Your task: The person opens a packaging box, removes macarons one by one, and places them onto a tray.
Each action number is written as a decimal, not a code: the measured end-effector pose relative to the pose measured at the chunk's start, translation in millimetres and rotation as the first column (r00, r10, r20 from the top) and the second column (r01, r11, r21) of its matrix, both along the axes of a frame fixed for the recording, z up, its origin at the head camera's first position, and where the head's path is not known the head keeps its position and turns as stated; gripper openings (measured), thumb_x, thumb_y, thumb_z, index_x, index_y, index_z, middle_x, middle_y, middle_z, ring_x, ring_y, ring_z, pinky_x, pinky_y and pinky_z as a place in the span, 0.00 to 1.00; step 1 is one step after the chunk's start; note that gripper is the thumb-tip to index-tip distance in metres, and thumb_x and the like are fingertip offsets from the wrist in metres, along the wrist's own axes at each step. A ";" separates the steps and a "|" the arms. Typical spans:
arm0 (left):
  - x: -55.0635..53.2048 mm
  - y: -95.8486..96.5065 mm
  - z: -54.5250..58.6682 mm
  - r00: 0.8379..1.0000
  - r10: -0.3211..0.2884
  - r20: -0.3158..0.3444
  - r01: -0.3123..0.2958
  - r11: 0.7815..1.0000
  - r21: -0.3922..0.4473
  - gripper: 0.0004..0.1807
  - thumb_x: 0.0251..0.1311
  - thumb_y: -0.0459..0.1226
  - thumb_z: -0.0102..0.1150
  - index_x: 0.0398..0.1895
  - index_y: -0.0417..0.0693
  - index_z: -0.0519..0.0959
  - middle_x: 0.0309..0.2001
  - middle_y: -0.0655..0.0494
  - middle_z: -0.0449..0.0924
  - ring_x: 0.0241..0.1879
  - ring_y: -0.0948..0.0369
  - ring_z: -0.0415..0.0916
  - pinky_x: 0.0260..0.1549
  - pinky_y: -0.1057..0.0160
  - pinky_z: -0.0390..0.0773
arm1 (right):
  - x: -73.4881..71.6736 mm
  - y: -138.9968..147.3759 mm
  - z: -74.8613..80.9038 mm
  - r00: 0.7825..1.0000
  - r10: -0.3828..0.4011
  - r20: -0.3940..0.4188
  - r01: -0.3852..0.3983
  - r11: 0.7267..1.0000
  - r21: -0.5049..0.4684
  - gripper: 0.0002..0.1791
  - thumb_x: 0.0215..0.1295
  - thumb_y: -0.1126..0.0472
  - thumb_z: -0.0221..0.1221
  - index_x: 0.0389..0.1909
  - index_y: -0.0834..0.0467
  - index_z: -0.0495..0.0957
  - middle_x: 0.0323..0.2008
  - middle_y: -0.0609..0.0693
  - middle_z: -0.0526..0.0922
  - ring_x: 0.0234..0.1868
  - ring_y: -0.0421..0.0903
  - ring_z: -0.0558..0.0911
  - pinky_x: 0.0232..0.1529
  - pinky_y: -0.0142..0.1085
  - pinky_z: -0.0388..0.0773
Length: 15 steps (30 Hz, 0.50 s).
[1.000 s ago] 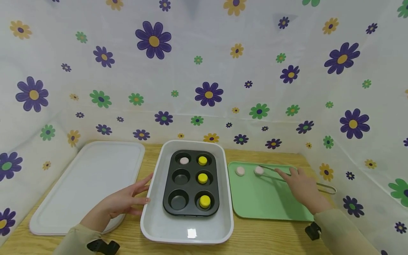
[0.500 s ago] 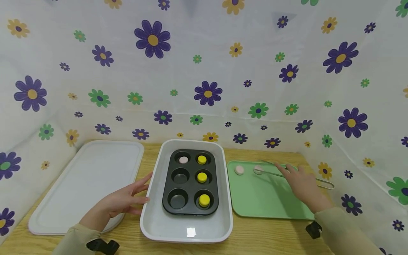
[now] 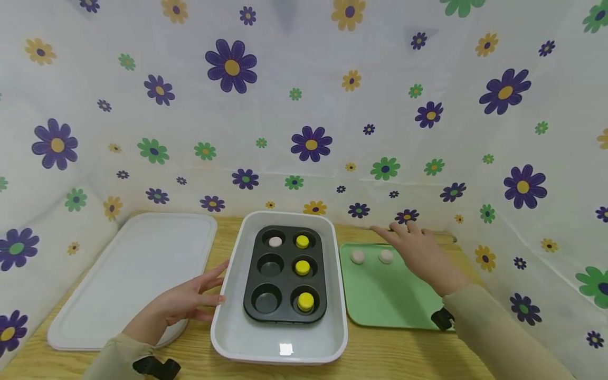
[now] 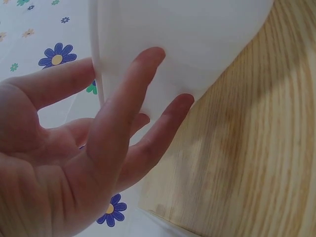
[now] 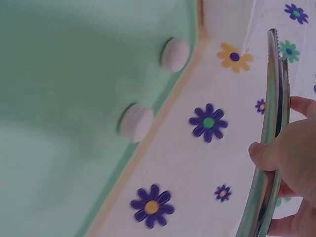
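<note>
My right hand [image 3: 423,258] grips metal tongs [image 5: 269,118] over the far edge of the green tray [image 3: 380,303]. Their toothed ends lie close together with nothing between them. Two pale pink macarons [image 3: 357,257] rest on that tray. Spread fingers of my left hand [image 3: 178,303] touch the left outer wall of the white tub [image 3: 220,335], as the left wrist view [image 4: 54,182] also shows. Inside the tub sits a dark muffin tin [image 3: 286,274]. Yellow macarons [image 3: 302,267] fill its right column of cups, and one pink macaron [image 3: 275,241] lies in the far left cup.
A white board or tray [image 3: 138,264] lies left of the tub, partly behind my left forearm. Flower-print sheeting [image 3: 275,105] encloses the back and sides of the wooden table [image 3: 380,353].
The tongs have come away from the second pink macaron, which stays on the green tray. My right hand has moved up and left with them. My left hand stays put.
</note>
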State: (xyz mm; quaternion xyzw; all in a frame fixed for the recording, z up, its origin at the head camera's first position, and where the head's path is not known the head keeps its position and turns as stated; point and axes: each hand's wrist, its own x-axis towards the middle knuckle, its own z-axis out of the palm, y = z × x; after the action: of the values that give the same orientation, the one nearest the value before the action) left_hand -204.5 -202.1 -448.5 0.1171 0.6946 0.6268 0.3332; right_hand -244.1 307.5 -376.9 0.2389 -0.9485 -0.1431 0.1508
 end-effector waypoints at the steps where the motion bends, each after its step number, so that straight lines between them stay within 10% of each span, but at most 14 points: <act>1: 0.2 -0.1 0.0 1.000 0.003 0.001 -0.003 1.000 0.000 0.50 0.69 0.40 0.57 0.80 0.59 0.32 0.78 0.31 0.34 0.54 0.54 0.79 0.44 0.55 0.86 | -2.7 -6.5 2.5 1.000 0.013 -0.006 -0.013 1.000 0.009 0.47 0.62 0.82 0.54 0.74 0.38 0.60 0.56 0.54 0.76 0.49 0.60 0.75 0.35 0.55 0.80; 15: 1.7 0.0 1.8 1.000 0.024 -0.011 -0.024 0.999 -0.023 0.51 0.68 0.40 0.59 0.80 0.59 0.34 0.78 0.32 0.39 0.53 0.54 0.80 0.41 0.59 0.86 | -51.0 -87.8 5.3 0.980 0.196 -0.041 -0.190 0.975 0.112 0.46 0.65 0.76 0.58 0.75 0.34 0.57 0.62 0.53 0.75 0.58 0.60 0.76 0.53 0.59 0.78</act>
State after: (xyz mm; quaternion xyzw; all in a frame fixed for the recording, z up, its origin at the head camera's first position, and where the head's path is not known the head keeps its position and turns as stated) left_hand -202.8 -202.2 -446.7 0.1082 0.7048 0.6222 0.3232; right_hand -295.1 219.7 -371.6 0.3339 -0.9074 -0.1848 0.1757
